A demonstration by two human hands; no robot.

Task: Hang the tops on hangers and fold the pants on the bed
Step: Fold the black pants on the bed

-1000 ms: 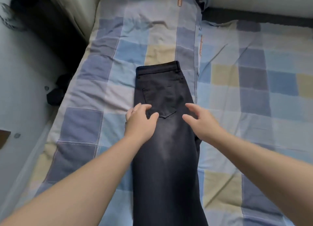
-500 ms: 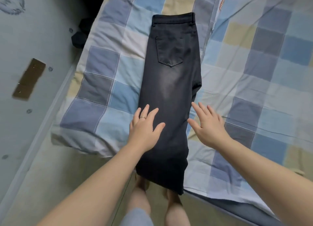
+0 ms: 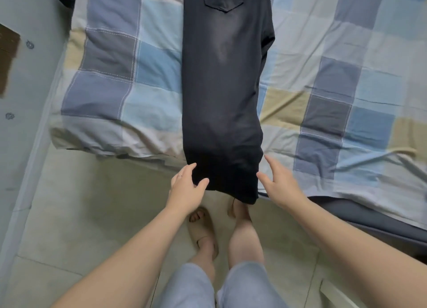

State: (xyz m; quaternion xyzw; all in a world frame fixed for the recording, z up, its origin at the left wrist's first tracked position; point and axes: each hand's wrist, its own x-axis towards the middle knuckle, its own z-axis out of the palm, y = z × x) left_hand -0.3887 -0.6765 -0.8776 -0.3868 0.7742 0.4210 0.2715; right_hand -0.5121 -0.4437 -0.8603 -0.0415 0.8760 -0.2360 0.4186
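Pants (image 3: pixel 221 88): dark denim, folded lengthwise on checked bedspread (image 3: pixel 111 81), cuffs hanging over bed edge. Left hand (image 3: pixel 186 188): fingers relaxed, touching cuffs' left edge. Right hand (image 3: pixel 280 184): fingers spread, holding nothing, just beside right edge.

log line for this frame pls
step: fold pants | pants: hem overhangs bed edge | left hand: open, at hem | right hand: open, beside hem
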